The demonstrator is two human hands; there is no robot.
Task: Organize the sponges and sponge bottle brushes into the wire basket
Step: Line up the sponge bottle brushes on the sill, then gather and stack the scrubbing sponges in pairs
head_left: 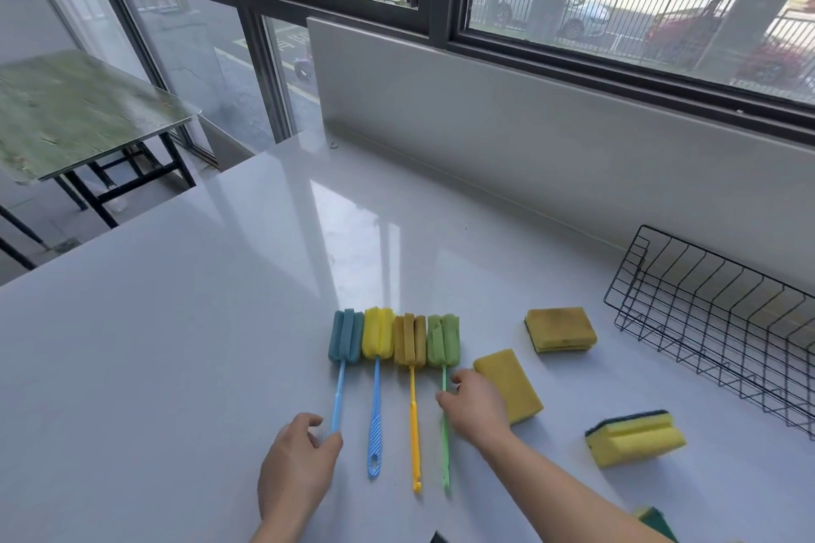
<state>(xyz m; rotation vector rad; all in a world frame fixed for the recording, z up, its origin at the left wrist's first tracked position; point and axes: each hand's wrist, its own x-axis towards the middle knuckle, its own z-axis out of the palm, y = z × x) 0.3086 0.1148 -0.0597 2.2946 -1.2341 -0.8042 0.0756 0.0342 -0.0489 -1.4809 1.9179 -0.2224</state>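
My left hand (300, 461) pinches the blue brush (342, 359) handle; my right hand (474, 408) closes on the green brush (443, 348) stem. Four brushes lie side by side on the worktop (176, 344), basket (714, 322) empty at right. They look light, with soft heads; the stiff handles seem the best grip.

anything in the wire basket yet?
No. The wire basket holds nothing, and all four bottle brushes and the sponges lie on the counter.
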